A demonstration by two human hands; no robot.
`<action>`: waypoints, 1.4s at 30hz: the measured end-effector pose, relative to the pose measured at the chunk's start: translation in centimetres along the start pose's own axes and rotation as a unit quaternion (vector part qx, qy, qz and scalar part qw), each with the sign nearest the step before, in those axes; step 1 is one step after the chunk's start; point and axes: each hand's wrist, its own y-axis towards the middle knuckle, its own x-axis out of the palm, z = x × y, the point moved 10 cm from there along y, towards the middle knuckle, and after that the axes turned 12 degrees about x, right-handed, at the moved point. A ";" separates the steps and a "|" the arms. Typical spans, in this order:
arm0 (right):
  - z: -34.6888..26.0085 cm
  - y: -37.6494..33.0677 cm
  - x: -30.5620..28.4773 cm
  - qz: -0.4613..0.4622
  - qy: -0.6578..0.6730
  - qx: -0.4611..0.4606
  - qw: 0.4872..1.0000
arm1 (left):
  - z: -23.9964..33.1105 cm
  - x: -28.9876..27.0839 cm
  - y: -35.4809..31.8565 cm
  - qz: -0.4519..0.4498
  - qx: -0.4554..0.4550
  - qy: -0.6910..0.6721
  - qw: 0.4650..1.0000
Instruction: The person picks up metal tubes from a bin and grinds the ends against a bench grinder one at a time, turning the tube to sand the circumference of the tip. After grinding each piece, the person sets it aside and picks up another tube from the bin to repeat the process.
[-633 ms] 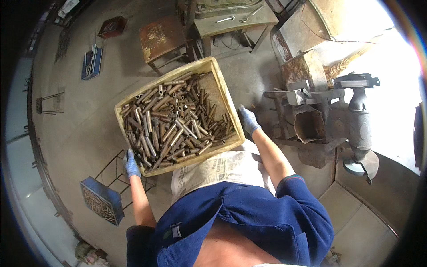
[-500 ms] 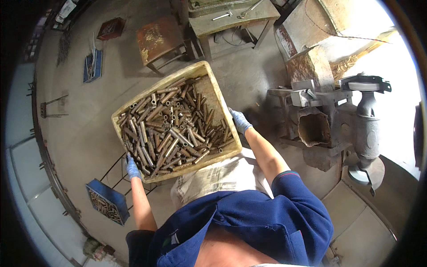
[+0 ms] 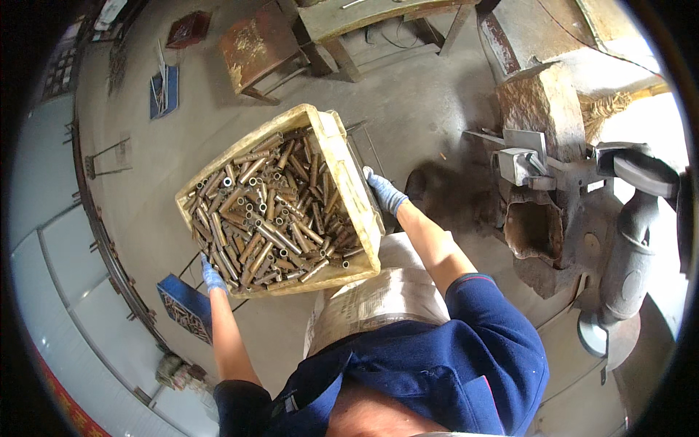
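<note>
In front of my body a yellowish plastic crate (image 3: pixel 331 146) is held between both hands, its right side raised so that it tilts toward the left. Many short brown and grey metal tubes (image 3: pixel 266 207) lie jumbled inside it. My left hand (image 3: pixel 212 277), in a blue-and-white glove, is closed on the crate's lower left side; part of its fingers is hidden behind the wall. Gloved alike, my right hand (image 3: pixel 384 191) grips the right side, its fingertips at the outer wall.
Below the crate on the left stands a blue bin (image 3: pixel 186 306) with small metal parts. A bench grinder (image 3: pixel 626 247) and a rusty metal stand (image 3: pixel 539 226) are at the right. Ahead are a worn wooden stool (image 3: pixel 255 51) and a workbench (image 3: pixel 378 18). Another blue bin (image 3: pixel 166 91) holds rods.
The crate has tipped, its right side rising and the load leaning left. Both hands moved with it. The room has shifted in view, and a thin metal frame shows behind the crate's right side.
</note>
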 end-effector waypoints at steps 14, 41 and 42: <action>0.5 3.9 -4.8 0.195 -0.242 -0.048 0.949 | -1.6 -1.7 1.5 0.008 -0.013 -0.022 1.000; -1.1 -8.6 1.8 0.377 -0.228 -0.017 0.897 | -2.7 0.7 3.5 -0.155 -0.045 -0.111 0.981; -1.5 -6.5 -1.1 0.363 -0.237 -0.050 0.900 | -2.6 1.7 3.1 -0.165 -0.059 -0.152 0.973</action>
